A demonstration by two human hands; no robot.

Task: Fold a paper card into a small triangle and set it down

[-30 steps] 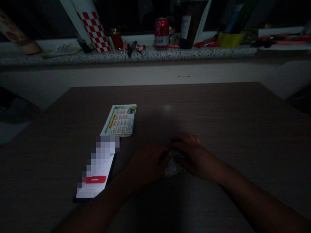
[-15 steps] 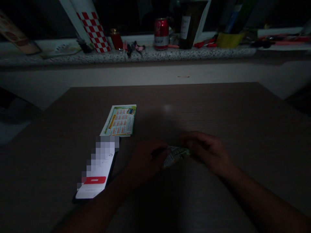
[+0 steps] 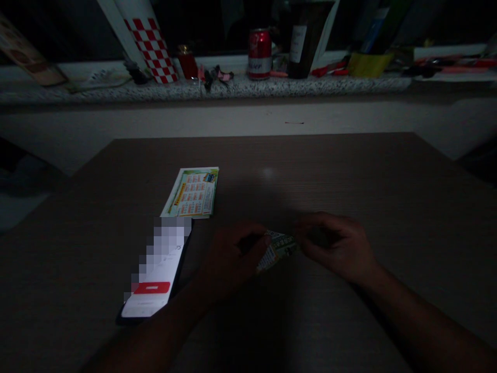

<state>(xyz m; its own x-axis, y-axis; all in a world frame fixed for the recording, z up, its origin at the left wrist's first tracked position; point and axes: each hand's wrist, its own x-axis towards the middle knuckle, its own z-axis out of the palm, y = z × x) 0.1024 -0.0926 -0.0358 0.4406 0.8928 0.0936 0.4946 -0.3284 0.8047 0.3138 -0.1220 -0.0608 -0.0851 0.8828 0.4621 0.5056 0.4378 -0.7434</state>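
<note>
Between my hands, low over the table, is a folded piece of printed paper [image 3: 280, 247], green and white with small text. My left hand [image 3: 236, 254] pinches its left edge between thumb and fingers. My right hand [image 3: 336, 241] has its thumb and fingertips closed on the paper's right corner. Dim light hides the exact finger contact. Left of my hands lies a stack of printed sheets [image 3: 196, 194], its top one showing rows of orange and green print. A phone [image 3: 155, 274] with a lit white screen and a red button lies nearer, partly behind my left forearm.
A brown wood-grain table [image 3: 341, 171] reaches to the wall. On the speckled stone sill [image 3: 233, 90] behind it stand a red can [image 3: 259, 54], a red-and-white checkered tube [image 3: 153, 49], a dark cup [image 3: 305, 44], a small red bottle [image 3: 187, 62] and a yellow container [image 3: 368, 65].
The paper has turned a little, showing more of its printed face. My right hand's fingers have closed in on the paper's corner; my left hand keeps its pinch.
</note>
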